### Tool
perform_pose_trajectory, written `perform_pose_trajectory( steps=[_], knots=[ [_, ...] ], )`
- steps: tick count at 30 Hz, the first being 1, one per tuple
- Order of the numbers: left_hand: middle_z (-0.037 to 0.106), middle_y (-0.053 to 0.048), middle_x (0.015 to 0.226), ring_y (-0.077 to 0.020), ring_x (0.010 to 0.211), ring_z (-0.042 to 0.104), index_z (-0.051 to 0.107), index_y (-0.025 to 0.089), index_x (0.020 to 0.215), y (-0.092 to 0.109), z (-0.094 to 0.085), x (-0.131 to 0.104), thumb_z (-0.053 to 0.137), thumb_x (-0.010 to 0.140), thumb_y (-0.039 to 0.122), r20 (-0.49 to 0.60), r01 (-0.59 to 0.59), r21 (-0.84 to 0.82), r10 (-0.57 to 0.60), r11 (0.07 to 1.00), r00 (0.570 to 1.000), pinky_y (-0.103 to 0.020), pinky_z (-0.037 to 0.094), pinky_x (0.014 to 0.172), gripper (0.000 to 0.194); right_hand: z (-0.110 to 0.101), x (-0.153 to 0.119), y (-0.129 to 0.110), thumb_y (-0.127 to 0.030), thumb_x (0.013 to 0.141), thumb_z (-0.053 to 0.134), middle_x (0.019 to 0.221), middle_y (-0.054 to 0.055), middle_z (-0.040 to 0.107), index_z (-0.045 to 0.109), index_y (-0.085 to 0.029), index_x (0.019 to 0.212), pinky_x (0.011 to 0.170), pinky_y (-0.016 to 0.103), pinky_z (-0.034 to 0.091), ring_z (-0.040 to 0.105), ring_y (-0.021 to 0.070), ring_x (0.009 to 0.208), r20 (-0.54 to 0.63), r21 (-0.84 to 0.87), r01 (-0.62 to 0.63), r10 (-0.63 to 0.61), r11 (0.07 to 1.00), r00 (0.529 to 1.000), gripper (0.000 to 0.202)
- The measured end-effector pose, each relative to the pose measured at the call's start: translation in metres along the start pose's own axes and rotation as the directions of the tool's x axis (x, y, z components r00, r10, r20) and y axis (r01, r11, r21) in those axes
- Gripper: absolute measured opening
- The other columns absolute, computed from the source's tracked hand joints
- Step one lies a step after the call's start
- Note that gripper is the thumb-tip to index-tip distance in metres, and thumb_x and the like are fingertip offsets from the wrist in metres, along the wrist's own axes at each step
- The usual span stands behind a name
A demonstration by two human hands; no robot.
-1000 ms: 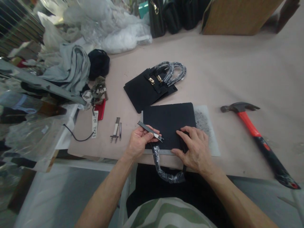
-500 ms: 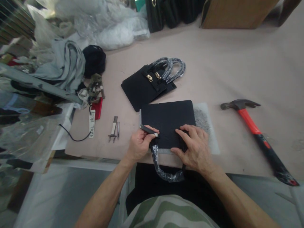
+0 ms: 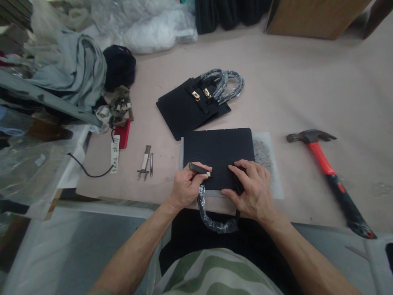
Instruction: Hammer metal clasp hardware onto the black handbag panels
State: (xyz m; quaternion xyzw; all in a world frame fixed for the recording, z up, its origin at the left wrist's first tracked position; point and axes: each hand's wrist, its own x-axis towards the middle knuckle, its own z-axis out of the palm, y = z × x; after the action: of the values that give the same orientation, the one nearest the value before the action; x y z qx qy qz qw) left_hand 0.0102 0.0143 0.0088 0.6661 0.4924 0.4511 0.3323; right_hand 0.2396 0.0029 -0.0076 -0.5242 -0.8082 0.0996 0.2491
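A black panel [image 3: 218, 147] lies on a pale board [image 3: 274, 176] at the table's front edge. Its plastic-wrapped handle [image 3: 215, 224] hangs over that edge. My left hand [image 3: 187, 186] pinches a dark metal tool [image 3: 198, 168] with a pale tip, held low over the panel's lower left part. What the tip touches is too small to tell. My right hand [image 3: 251, 186] rests on the panel's lower right part around a handle end, its fingers apart from the thumb; the palm side is hidden.
Black panels [image 3: 187, 106] with wrapped handles lie behind. A claw hammer [image 3: 330, 174] is at the right. Small metal tools [image 3: 145, 162], a red object [image 3: 123, 134] and cloth [image 3: 76, 73] are at the left. A cardboard box [image 3: 316, 18] stands at the back.
My left hand and its tool have shifted slightly right over the panel. My right hand stays nearly in place. The camera view has shifted a little.
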Motion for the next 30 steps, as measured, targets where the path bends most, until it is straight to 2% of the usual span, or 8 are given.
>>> perform_pose_trajectory(
  steps=[6, 21, 30],
  knots=[
    [0.079, -0.004, 0.097, -0.0152, 0.089, 0.076, 0.072, 0.017, 0.1, -0.001, 0.006, 0.002, 0.064, 0.091, 0.011, 0.043, -0.03, -0.006, 0.03, 1.0, 0.999, -0.026, 0.063, 0.082, 0.013, 0.001, -0.001, 0.001, -0.07, 0.087, 0.06, 0.129, 0.016, 0.06, 0.063, -0.017, 0.128, 0.103, 0.056, 0.038, 0.052, 0.0375, 0.12, 0.01, -0.003, -0.006, 0.006, 1.0, 1.0, 0.067],
    [0.075, -0.005, 0.097, -0.0159, 0.091, 0.073, 0.069, 0.017, 0.101, -0.005, 0.012, -0.001, 0.059, 0.096, 0.017, 0.024, -0.133, 0.104, 0.131, 0.986, 0.991, -0.028, 0.06, 0.085, 0.011, -0.002, 0.0, -0.001, -0.067, 0.086, 0.062, 0.128, 0.015, 0.06, 0.063, -0.018, 0.126, 0.102, 0.055, 0.036, 0.051, 0.037, 0.121, 0.002, -0.004, -0.007, 0.007, 1.0, 1.0, 0.063],
    [0.075, -0.006, 0.096, -0.0174, 0.09, 0.072, 0.069, 0.018, 0.097, -0.001, 0.009, 0.001, 0.057, 0.095, 0.019, 0.081, -0.093, 0.121, 0.084, 0.988, 0.993, -0.031, 0.06, 0.084, 0.012, -0.002, 0.0, -0.002, -0.065, 0.084, 0.066, 0.128, 0.014, 0.06, 0.063, -0.02, 0.126, 0.103, 0.054, 0.036, 0.051, 0.0366, 0.121, 0.015, 0.005, -0.025, 0.025, 1.0, 1.0, 0.062]
  ],
)
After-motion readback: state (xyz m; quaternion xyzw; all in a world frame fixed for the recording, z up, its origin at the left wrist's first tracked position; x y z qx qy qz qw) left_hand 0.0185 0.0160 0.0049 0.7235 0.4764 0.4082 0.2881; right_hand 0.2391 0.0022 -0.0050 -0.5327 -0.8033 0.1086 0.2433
